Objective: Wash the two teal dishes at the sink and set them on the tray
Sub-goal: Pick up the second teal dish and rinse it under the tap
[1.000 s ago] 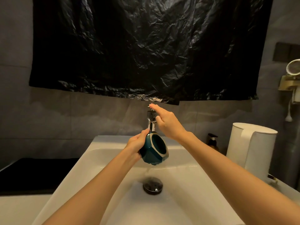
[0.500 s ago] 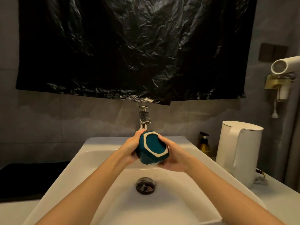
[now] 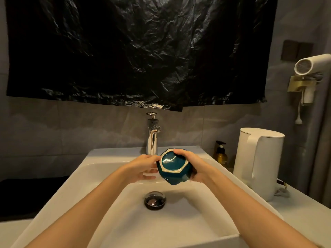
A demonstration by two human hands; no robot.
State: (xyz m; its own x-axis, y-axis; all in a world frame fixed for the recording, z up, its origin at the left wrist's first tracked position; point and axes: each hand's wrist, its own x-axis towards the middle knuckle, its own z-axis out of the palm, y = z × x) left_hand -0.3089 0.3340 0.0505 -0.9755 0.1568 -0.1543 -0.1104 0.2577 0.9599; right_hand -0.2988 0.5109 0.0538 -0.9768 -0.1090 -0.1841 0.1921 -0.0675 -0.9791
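While the right hand (image 3: 196, 170) curls round the bowl (image 3: 172, 167), thumb hooked over the far rim and fingers wrapped under its right flank, the left hand (image 3: 143, 167) sits just beside it, fingers fairly straight, tips touching the bowl's left edge. So that's one hand clamped on, the other loose and flat against it, the two close together. The bowl is teal with a pale angular rim, tipped so its mouth faces us, a wet gleam inside, and it's held in the air over the far half of the sink (image 3: 111, 152). Just left of it and farther back stands the chrome tap (image 3: 152, 138); whether water is running, I can't tell. Down in the basin, nearer to us, there's the dark drain plug (image 3: 155, 201). Out to the right, on the counter (image 3: 304, 221), an amber soap bottle (image 3: 221, 155) with a white kettle (image 3: 258, 161) just beside it. Higher on the right wall, a white hair dryer (image 3: 311, 65) in its holder. Across the wall above the tap hangs a crinkled black plastic sheet (image 3: 134, 51), and far left of the sink lies a dark surface (image 3: 26, 196)
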